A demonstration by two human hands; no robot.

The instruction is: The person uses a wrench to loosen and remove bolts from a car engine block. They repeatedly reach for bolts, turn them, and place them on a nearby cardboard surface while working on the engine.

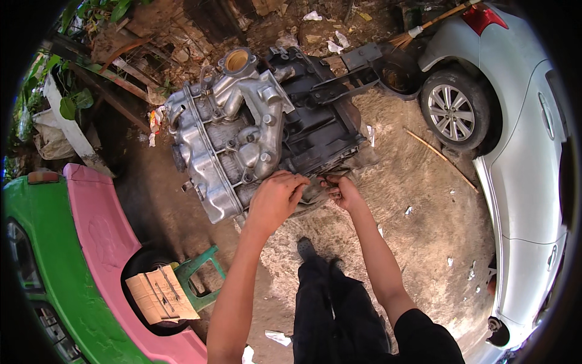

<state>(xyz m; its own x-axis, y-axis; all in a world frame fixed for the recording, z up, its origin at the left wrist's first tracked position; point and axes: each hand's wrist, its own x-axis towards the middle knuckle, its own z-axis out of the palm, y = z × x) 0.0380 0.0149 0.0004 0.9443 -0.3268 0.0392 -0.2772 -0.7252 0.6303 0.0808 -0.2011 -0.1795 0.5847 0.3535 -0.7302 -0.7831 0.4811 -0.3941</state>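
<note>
A car engine [227,151] lies in front of me, with a silver cover and intake manifold [267,115] on its left and a black block [321,130] on its right. At the engine's near edge, my left hand [279,197] has its fingers bent and drawn together. Just to its right my right hand [342,192] is curled in a pinch beside the black block's lower edge. Whatever sits between the fingers of either hand is too small or hidden to make out. A greyish cloth or sheet [313,195] shows between and below the hands.
A silver car [515,133] stands on the right, a green and pink car [100,224] on the left. Near the latter, a green stool [209,282] adjoins cardboard [159,294] bearing thin metal rods. A stick [441,159] and paper scraps lie on the ground; a broom [424,27] is behind.
</note>
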